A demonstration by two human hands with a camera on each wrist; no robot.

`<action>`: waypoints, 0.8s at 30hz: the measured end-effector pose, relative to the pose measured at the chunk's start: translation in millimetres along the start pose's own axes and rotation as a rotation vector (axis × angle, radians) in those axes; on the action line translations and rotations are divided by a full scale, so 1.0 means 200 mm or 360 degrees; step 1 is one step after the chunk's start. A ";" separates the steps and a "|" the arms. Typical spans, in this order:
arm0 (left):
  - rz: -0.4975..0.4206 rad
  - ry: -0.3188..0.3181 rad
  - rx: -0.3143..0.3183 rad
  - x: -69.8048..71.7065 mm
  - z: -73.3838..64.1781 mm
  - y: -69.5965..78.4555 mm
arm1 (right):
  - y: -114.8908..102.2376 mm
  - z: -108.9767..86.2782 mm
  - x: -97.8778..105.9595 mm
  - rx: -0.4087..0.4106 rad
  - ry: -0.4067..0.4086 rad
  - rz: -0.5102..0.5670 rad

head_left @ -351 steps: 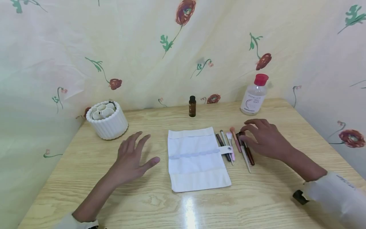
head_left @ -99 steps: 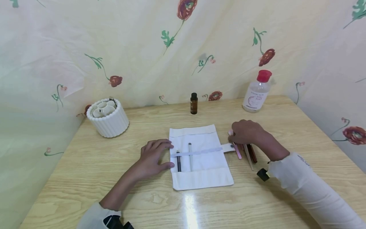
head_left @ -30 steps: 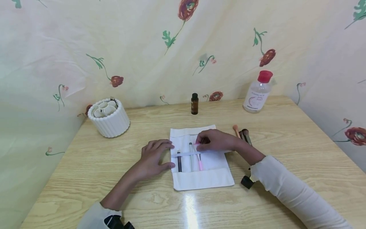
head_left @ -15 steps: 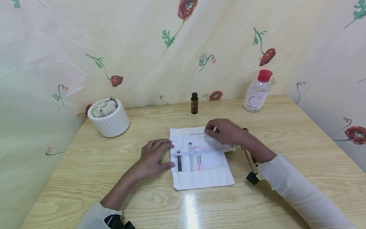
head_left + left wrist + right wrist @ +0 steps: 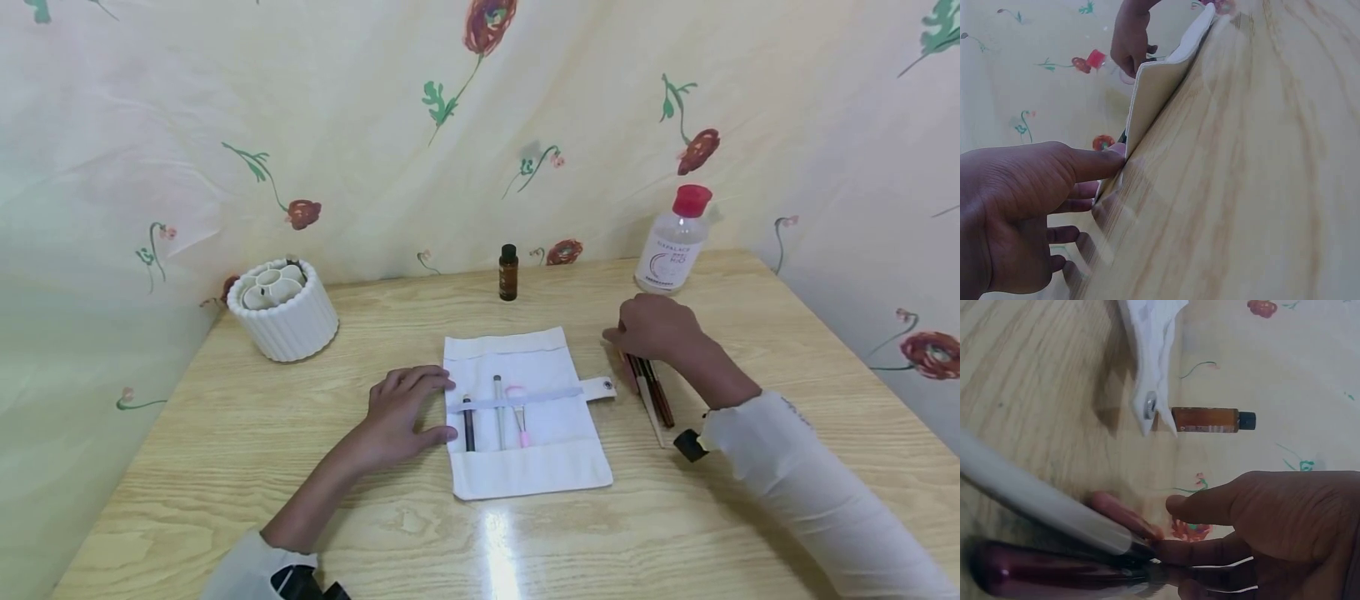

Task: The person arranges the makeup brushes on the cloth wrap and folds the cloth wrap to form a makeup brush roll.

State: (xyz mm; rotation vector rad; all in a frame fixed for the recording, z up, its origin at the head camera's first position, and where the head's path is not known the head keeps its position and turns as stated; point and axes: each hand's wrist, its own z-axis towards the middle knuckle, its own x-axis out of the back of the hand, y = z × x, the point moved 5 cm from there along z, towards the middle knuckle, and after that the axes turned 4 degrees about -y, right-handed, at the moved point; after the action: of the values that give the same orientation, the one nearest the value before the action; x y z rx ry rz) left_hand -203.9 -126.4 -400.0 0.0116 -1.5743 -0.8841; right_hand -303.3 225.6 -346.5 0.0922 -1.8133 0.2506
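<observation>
A white fabric brush roll [image 5: 558, 433] lies unfolded on the wooden table. Under its elastic band stand a dark makeup brush [image 5: 469, 427], a pale one [image 5: 500, 421] and a pink one [image 5: 522, 433]. My left hand [image 5: 405, 412] rests at the roll's left edge, fingertips and thumb touching it. To the right of the roll, my right hand [image 5: 656, 327] is over the heads of the loose brushes. Among these are a pale-handled brush [image 5: 1054, 503], a dark red one [image 5: 1054, 572] and a pink one [image 5: 1124, 514]. In the right wrist view the thumb stands apart from the fingers, which touch the brush ends.
A small brown bottle [image 5: 508, 275] stands behind the roll. At the back right is a clear bottle with a red cap [image 5: 669, 250]. A white ribbed holder [image 5: 288, 321] stands at the back left. The roll's snap strap [image 5: 600, 388] points toward the loose brushes.
The pink brush with the pale head went from the right-hand pile into the roll. My right hand let it go and moved back right to the loose brushes. The left hand stayed put.
</observation>
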 end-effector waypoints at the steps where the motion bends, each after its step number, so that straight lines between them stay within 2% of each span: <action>1: 0.0003 0.0003 -0.0002 0.00 0.00 0.00 | 0.01 0.00 -0.01 0.0001 -0.0009 -0.0019; 6: 0.0003 0.0009 -0.0014 0.00 0.00 0.00 | 0.02 0.03 -0.05 0.0011 -0.0001 -0.0055; 9: 0.0004 0.0011 -0.0020 -0.01 0.00 -0.01 | 0.01 0.03 -0.05 0.0012 -0.0027 0.0028; 12: 0.0005 0.0015 -0.0025 0.00 0.01 0.00 | 0.00 0.03 -0.04 0.0028 -0.0023 0.0181; 14: 0.0004 0.0016 -0.0025 0.00 0.00 0.00 | -0.02 0.03 -0.03 0.0056 0.0020 0.0281; 21: -0.0008 0.0008 -0.0011 0.00 0.00 0.00 | -0.10 0.04 0.03 0.0174 0.0320 0.0579; 24: 0.0000 0.0013 -0.0012 -0.01 0.00 0.00 | -0.14 0.04 0.06 0.0213 0.0399 0.0696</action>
State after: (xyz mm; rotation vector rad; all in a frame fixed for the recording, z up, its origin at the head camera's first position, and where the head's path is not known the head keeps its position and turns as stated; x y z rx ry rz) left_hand -204.8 -125.9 -401.2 0.0100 -1.5631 -0.8889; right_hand -308.8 197.4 -334.4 -0.2364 -1.5495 0.6638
